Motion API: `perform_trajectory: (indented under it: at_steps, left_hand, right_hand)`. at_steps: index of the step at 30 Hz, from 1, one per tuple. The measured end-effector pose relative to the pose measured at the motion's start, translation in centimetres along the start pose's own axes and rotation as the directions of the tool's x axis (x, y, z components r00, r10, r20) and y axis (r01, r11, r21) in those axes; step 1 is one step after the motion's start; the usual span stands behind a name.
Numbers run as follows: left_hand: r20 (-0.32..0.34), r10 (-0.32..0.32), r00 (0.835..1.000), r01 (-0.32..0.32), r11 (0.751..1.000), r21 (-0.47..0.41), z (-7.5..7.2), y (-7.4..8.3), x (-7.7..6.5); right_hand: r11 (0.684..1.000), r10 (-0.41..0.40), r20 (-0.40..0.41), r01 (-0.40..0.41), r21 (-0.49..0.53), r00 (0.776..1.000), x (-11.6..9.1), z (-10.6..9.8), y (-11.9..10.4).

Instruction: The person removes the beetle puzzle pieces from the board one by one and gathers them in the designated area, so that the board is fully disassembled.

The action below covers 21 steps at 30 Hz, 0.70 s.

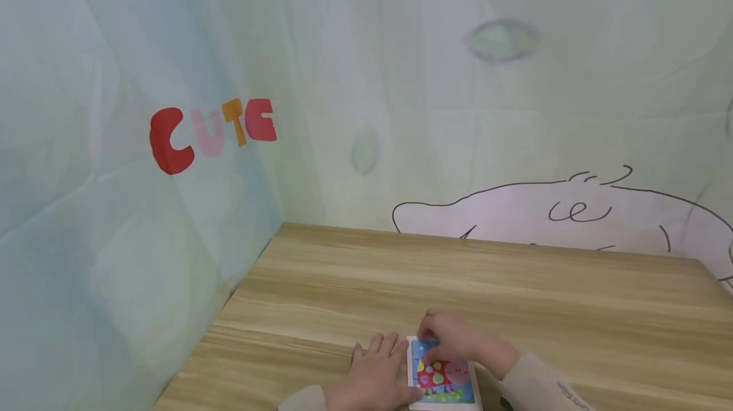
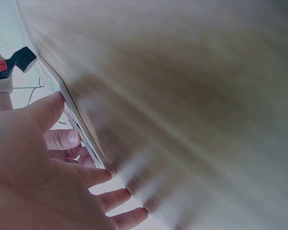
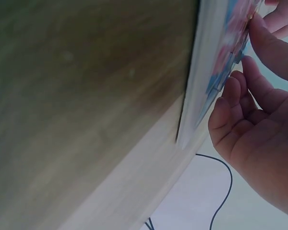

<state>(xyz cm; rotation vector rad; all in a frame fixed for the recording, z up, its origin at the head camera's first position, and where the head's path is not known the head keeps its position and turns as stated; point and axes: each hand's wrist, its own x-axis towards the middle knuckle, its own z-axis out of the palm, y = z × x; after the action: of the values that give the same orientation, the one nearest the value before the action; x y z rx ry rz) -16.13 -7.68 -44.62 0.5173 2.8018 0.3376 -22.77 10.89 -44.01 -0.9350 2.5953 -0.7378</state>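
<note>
A jigsaw puzzle [image 1: 446, 392] in a white frame lies on the wooden table, showing a red, spotted, pink-faced creature on blue. My left hand [image 1: 372, 376] lies flat along its left side, fingers spread on the tabletop. Its thumb reaches onto the frame's lower left; in the left wrist view, the left hand [image 2: 53, 163] has its fingers straight. Over the puzzle's upper left, my right hand [image 1: 455, 336] pinches a puzzle piece between thumb and forefinger, largely hidden in the head view. The right wrist view shows the right hand's [image 3: 264, 105] other fingers curled by the frame edge.
The wood-grain table [image 1: 321, 284] runs back to a pale fabric backdrop [image 1: 401, 80] with a drawn animal outline. On the left stands another fabric wall [image 1: 114, 220] bearing coloured letters. A dark wrist strap [image 2: 14, 64] shows on the right arm.
</note>
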Motion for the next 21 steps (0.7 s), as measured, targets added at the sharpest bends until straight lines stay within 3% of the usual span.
perform_trajectory:
  at_steps: [21]
  left_hand:
    - [-0.014,0.004,1.000,-0.004,1.000,-0.003,0.10,-0.14,-0.20]
  right_hand:
    - [0.993,-0.025,-0.040,0.029,0.114,0.999,0.01,0.13,0.20]
